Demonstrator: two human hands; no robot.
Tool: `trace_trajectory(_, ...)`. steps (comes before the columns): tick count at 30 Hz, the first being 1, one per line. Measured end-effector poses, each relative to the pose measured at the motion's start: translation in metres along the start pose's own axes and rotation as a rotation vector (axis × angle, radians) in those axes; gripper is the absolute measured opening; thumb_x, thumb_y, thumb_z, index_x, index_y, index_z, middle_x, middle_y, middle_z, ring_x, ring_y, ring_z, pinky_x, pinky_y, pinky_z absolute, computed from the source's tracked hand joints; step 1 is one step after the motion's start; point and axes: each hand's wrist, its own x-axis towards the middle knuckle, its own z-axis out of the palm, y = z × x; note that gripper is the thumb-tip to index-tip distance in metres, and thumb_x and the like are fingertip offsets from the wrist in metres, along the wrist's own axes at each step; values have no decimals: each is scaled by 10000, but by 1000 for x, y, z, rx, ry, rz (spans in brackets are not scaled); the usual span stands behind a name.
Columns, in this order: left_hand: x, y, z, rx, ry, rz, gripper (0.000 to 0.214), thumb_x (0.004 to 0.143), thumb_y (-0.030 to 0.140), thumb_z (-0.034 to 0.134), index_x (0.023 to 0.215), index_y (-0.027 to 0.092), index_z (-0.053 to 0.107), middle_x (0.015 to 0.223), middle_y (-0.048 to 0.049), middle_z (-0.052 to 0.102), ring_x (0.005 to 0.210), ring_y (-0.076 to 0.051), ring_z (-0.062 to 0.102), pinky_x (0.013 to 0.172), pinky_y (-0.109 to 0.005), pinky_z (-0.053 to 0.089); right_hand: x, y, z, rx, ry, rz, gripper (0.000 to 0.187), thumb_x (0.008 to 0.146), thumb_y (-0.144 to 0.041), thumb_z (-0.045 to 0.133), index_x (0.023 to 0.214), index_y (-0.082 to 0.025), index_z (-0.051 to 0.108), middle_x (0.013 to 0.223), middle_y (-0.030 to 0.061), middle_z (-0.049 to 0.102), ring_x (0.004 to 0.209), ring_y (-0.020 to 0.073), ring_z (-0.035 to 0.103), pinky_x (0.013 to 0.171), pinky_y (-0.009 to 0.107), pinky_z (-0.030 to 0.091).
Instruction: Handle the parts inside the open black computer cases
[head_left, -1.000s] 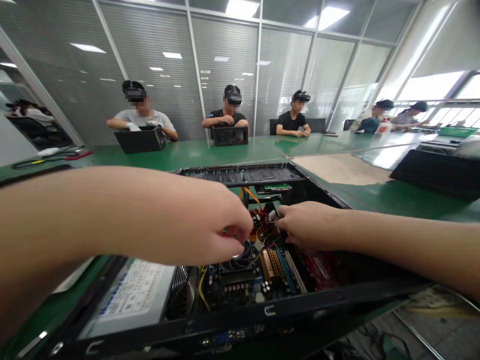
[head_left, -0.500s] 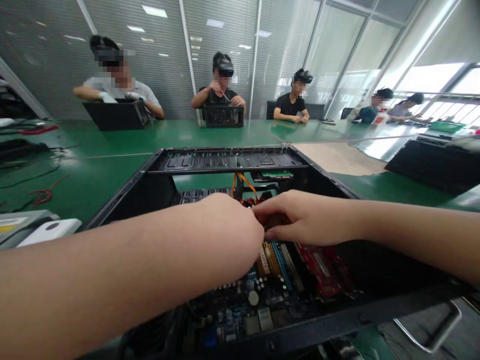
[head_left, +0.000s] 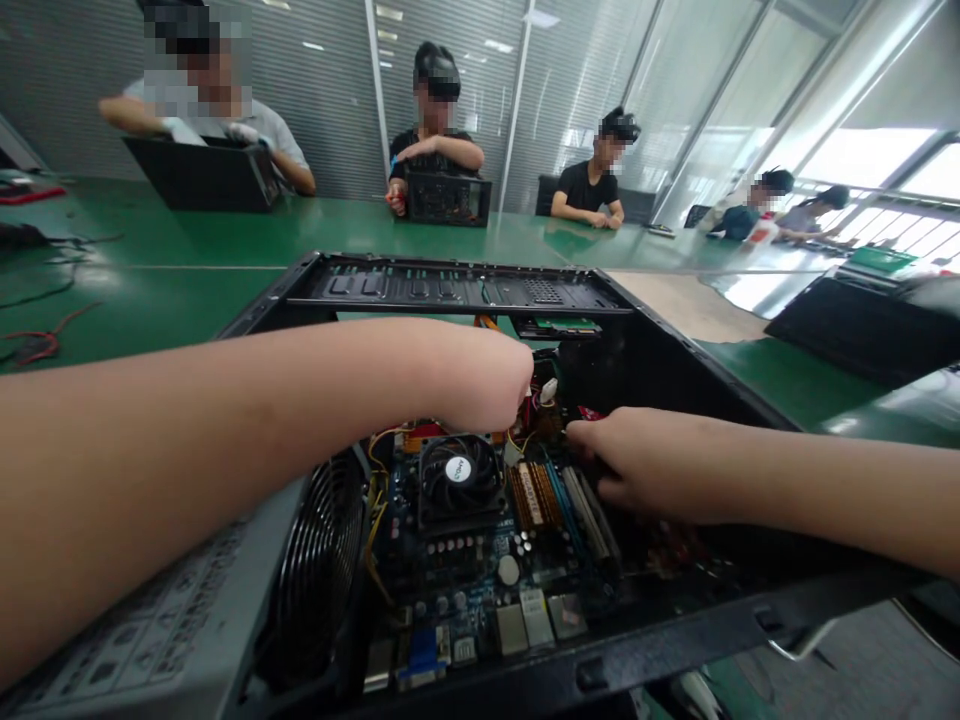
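Observation:
An open black computer case (head_left: 652, 650) lies before me with a blue motherboard (head_left: 480, 545) inside. My left hand (head_left: 499, 385) reaches over the AMD processor fan (head_left: 459, 478), closed, its back toward me; the fingers and anything in them are hidden. Just right of it stands a white cable connector (head_left: 550, 390) among thin wires. My right hand (head_left: 645, 460) is low over the red expansion card (head_left: 679, 548), covering most of it. Its thumb and index finger show curved and parted near the memory-side slots (head_left: 589, 515); the other fingers are hidden.
A round case fan (head_left: 319, 560) sits at the case's left side, beside a grey labelled panel (head_left: 157, 610). Across the green table (head_left: 247, 235), people work at other cases (head_left: 199, 175). Loose red wires (head_left: 49, 345) lie left; a black panel (head_left: 862, 330) stands right.
My hands have separated: the left moved away and up, the right moved right and down over the red card. The processor fan has come into sight. My view has tilted down.

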Motion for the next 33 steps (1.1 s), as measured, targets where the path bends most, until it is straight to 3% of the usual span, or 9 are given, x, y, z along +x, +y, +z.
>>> trace_trajectory(5,5,1,-2,-132,156,140,373,691,281,600,1043,209,700,948,-69,686,918,-232,609,853,-323,433,-16,10,-3,98,149,78,163,766,-188,456,867,-217,581,712,41,647,636,195,615,571,295,392)
trace_trajectory(9,4,6,0,-250,305,266,728,686,339,650,1369,198,441,1234,-92,589,1115,-241,537,947,-319,403,-39,11,-13,243,306,80,132,784,-184,441,835,-223,557,630,-3,589,537,143,528,505,267,358)
trace_trajectory(13,2,5,-1,-291,343,328,905,681,359,675,1463,205,246,1390,-104,460,1262,-252,427,1011,-333,358,-62,16,-28,288,442,-89,135,857,-255,409,847,-232,542,604,-12,554,512,140,496,473,277,358)
trace_trajectory(17,2,-3,-12,-423,268,350,693,734,383,627,1373,226,409,1283,-57,563,1180,-211,505,956,-302,402,-72,37,-41,289,507,-207,138,901,-295,428,952,-244,545,782,16,629,654,159,578,528,278,441)
trace_trajectory(22,0,-9,-20,-604,219,312,493,775,473,563,1173,186,606,1049,-29,666,984,-182,598,837,-284,460,-69,53,-50,193,401,-197,333,946,-369,364,1257,-305,466,964,41,656,763,181,626,584,309,509)
trace_trajectory(24,1,-8,-18,-666,223,243,524,790,531,520,1144,159,625,989,-50,673,920,-183,613,783,-284,477,-70,44,-51,58,479,-223,448,921,-453,405,1353,-337,410,1138,60,614,942,242,619,728,386,535)
trace_trajectory(27,5,-6,-14,-785,215,132,616,829,582,399,1220,142,581,951,-89,677,808,-180,629,678,-290,497,-71,16,-48,-70,655,-222,731,796,-617,527,1426,-294,346,1357,93,465,1177,365,487,952,522,442)
trace_trajectory(30,7,-3,-13,-727,206,49,654,861,566,298,1280,126,539,883,-125,682,739,-196,635,635,-318,507,-68,-12,-40,-49,707,-173,929,676,-646,638,1442,-228,320,1381,135,430,1194,417,445,932,521,440)
trace_trajectory(33,7,-3,-15,-568,176,48,608,844,524,363,1251,119,565,774,-140,679,737,-228,633,666,-355,511,-67,-25,-36,-37,702,-72,874,698,-513,658,1444,-227,305,1228,151,554,1077,387,530,808,441,484)
